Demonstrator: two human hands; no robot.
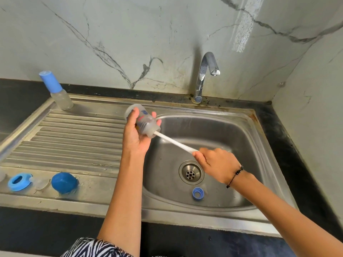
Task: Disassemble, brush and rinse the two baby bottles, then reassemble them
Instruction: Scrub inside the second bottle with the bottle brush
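1. At the far left of the drainboard (74, 138), a second baby bottle (59, 93) is seen standing upright with its blue cap on; it is judged not yet disassembled.
2. Along the near edge of the drainboard, a blue screw ring (19, 182), a clear teat (39, 183) just beside it and a blue cap (64, 183) are laid out; these are taken to be parts of the opened bottle, and whether they have been washed cannot be told.
3. The open bottle body (143, 121) is held tilted over the left rim of the sink basin (241, 138) by the left hand (134, 135), whose fingers are curled round it.
4. A white bottle-brush handle (175, 142) is seen entering the bottle mouth; the brush head is hidden inside. The handle's other end is gripped by the closed fingers of the right hand (216, 164). Brushing of the first bottle is judged to be under way.
5. A small blue ring (198, 193) lies on the basin floor near the drain (191, 172).
6. No water is seen running from the tap (206, 75), so rinsing, the whole second bottle and both reassemblies are judged still to be done.
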